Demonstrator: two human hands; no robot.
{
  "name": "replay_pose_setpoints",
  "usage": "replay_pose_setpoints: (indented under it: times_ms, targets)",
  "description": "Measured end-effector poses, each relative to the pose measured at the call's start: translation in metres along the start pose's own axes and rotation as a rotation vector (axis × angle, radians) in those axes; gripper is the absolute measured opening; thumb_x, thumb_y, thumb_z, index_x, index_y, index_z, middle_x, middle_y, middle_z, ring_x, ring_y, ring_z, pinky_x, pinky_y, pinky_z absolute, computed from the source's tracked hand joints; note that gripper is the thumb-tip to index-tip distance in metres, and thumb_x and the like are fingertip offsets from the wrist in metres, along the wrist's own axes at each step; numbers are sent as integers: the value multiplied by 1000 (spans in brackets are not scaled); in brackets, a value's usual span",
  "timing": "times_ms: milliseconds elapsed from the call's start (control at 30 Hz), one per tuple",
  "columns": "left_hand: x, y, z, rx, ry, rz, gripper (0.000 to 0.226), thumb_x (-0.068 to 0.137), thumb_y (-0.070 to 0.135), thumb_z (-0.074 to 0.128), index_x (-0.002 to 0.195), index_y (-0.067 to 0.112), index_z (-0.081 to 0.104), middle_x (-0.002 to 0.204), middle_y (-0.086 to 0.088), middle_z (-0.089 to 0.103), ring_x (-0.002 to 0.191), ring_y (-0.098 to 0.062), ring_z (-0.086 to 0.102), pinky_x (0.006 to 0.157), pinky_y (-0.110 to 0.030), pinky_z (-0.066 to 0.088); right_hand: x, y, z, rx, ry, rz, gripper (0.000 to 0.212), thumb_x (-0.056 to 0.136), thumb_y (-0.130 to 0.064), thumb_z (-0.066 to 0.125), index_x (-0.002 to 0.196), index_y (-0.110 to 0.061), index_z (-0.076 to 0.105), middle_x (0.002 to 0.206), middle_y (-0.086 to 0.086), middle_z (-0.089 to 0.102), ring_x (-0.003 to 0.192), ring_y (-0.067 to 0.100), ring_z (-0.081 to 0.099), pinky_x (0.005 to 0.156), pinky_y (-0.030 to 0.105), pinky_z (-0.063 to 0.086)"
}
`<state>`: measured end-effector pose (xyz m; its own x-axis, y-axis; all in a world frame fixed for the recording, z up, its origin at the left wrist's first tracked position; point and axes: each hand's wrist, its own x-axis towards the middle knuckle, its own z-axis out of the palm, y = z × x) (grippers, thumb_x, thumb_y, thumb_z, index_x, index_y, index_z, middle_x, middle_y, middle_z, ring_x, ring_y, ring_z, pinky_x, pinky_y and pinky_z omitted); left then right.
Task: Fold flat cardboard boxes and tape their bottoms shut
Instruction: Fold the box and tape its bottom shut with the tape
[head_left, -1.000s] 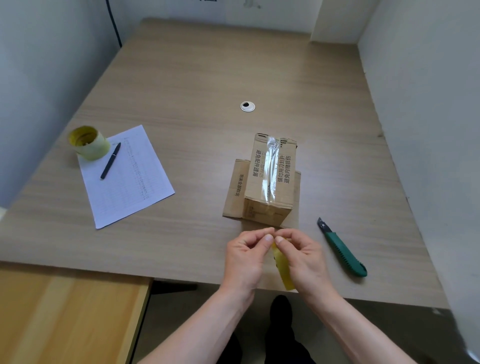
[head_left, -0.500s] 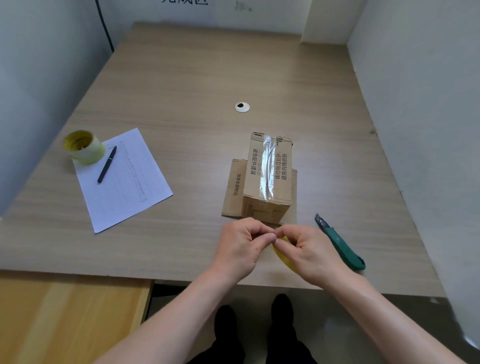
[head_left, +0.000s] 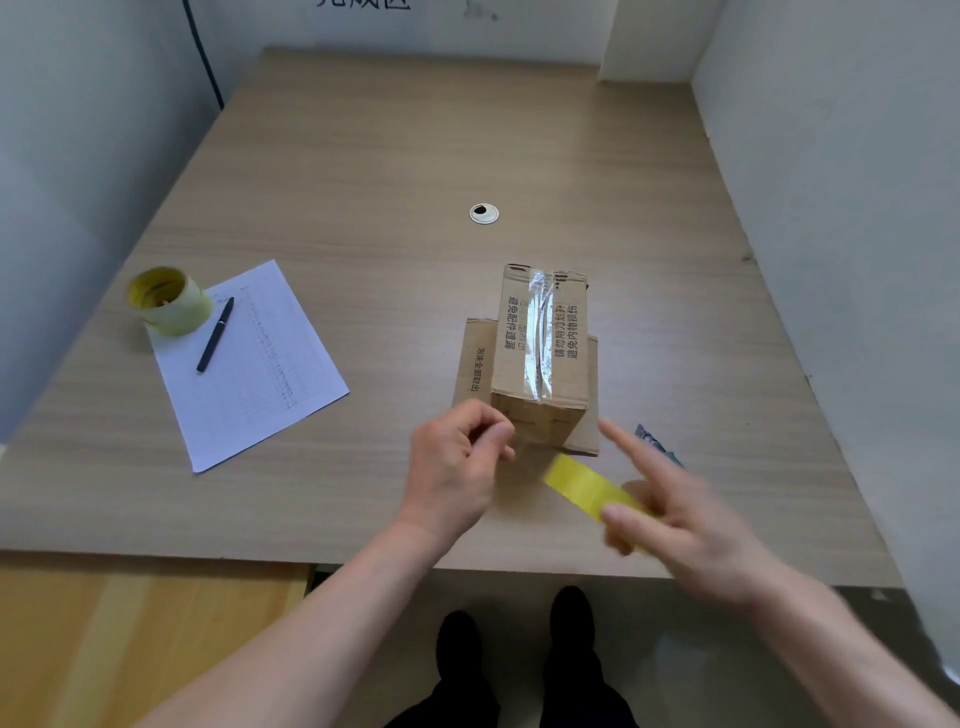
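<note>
Leftmost, we saw a yellow roll of tape (head_left: 169, 300) standing on the far corner of a white printed sheet of paper (head_left: 260, 374), with a black pen (head_left: 215, 334) lying on the sheet just beside the roll. All of it rested on the pale wood-grain surface (head_left: 363, 156). Farther back, near the middle, a small round white grommet (head_left: 483, 213) sat in that surface.

Toward the centre we found the small brown cardboard box (head_left: 540, 353), its upward face sealed along the seam with a strip of clear shiny tape (head_left: 537, 332). It stood on a flat piece of brown cardboard (head_left: 475, 364) that showed at both of its sides.

Our left hand (head_left: 457, 467) hovered just in front of the box's near left corner, its grip closed, thumb and forefinger pinched together; whether they held anything we could not tell. Our right hand (head_left: 685, 519), blurred, was well apart from it, with the forefinger stretched out and a short yellow strip of tape (head_left: 584, 486) held at the thumb and fingers. Behind that hand, a green utility knife (head_left: 657, 447) lay partly hidden.
</note>
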<state>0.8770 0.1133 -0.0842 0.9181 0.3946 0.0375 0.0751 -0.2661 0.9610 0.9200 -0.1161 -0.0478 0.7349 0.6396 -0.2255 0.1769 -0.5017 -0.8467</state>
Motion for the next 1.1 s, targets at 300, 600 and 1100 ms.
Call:
replay_pose_setpoints:
  times_ms: [300, 600, 1100]
  targets:
    - [34, -19, 10, 36, 185, -25, 19, 88, 6, 65, 70, 14, 63, 61, -1, 63, 62, -17, 59, 64, -32, 50, 66, 13, -26, -1000, 340, -39, 50, 91, -62, 48, 138, -44, 46, 101, 2, 74, 88, 34, 67, 59, 35, 37]
    - [47, -41, 15, 114, 182, 14, 18, 86, 13, 68, 71, 21, 65, 62, 11, 60, 63, -12, 57, 63, -28, 47, 84, 38, -19, -1037, 365, -106, 47, 92, -59, 50, 136, -43, 47, 84, 3, 73, 74, 33, 67, 51, 31, 30]
    - [88, -27, 19, 16, 272, -367, 48, 67, 13, 77, 110, 16, 56, 111, 0, 58, 95, -17, 58, 82, -27, 46, 102, 46, -17, -943, 403, -214, 42, 86, -46, 69, 126, -31, 65, 75, 8, 72, 62, 36, 66, 48, 31, 37]
